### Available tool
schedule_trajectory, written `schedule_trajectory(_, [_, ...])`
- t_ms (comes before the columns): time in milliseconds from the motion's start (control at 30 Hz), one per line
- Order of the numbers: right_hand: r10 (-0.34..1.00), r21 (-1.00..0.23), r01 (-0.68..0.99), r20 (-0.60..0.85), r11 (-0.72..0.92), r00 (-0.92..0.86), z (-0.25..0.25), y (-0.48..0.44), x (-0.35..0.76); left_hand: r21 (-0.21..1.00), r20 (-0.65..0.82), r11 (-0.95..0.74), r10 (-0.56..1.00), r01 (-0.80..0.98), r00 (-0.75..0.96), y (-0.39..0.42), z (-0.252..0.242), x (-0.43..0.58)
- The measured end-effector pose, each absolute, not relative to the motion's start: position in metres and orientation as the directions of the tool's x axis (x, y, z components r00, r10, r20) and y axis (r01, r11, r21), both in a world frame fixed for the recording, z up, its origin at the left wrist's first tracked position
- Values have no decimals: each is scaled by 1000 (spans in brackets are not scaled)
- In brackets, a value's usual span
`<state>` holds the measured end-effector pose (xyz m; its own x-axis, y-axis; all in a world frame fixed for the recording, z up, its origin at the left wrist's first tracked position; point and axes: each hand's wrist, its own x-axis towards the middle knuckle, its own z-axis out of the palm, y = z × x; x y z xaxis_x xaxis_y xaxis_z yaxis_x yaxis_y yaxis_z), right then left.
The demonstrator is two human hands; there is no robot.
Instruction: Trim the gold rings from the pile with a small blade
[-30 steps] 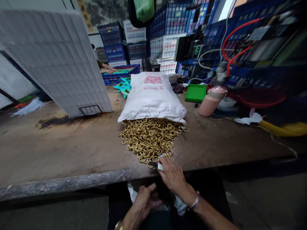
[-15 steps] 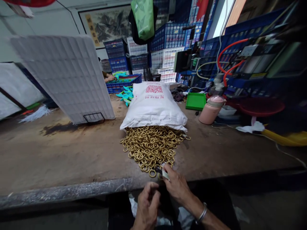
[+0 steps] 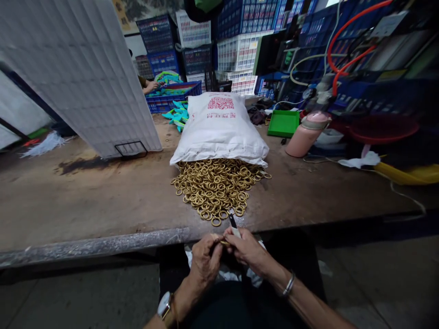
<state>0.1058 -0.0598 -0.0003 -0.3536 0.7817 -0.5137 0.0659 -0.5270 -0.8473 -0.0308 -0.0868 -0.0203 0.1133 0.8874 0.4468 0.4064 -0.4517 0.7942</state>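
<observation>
My left hand (image 3: 206, 256) and my right hand (image 3: 247, 249) meet just off the table's front edge. Between their fingertips is a brass-coloured ring (image 3: 224, 243), partly covered by the fingers. A small knife (image 3: 234, 225) with a pale handle and a dark blade is gripped in my right hand, its blade pointing toward the table. Beyond it lies a heap of brass-coloured rings (image 3: 214, 185), spilling from the mouth of a white woven sack (image 3: 222, 132) with red print.
A tall white ribbed panel (image 3: 113, 91) stands at left. On the right are a pink bottle (image 3: 306, 137), a green tray (image 3: 283, 123) and a red bowl (image 3: 384, 129). Behind the sack, another person's hand (image 3: 151, 86) is over a blue crate (image 3: 161, 104).
My right hand has drawn back from the heap to my left hand, and both now pinch a ring. The view has tilted downward.
</observation>
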Motion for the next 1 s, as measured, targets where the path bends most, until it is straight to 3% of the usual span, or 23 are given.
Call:
schedule_trajectory(167, [902, -928, 247, -340, -278, -266, -3, -59, 108, 828, 348, -345, 934, 442, 77, -87, -13, -31])
schedule_trajectory(300, [936, -925, 355, -234, -132, -262, -3, -58, 108, 909, 209, -211, 977, 361, 43, -89, -10, -30])
schedule_trajectory(433, [944, -925, 367, -203, -98, -261, -3, -56, 102, 991, -80, 75, 996, 109, 42, -93, -9, -27])
schedule_trajectory(567, [937, -922, 371, -224, -114, -269, -3, -55, 100, 924, -319, 341, 937, -174, 139, -95, -7, -25])
schedule_trajectory(667, [940, -915, 391, -213, -97, -267, -5, -54, 104, 879, -360, 395, 917, -268, 173, -95, -5, -25])
schedule_trajectory(767, [960, -830, 558, -149, 8, -235, -7, -56, 111, 871, -350, 383, 923, -308, 159, -94, -4, -25])
schedule_trajectory(1000, [896, -689, 690, -135, 222, -423, -5, -66, 114, 913, -299, 321, 946, -253, 121, -91, -5, -23])
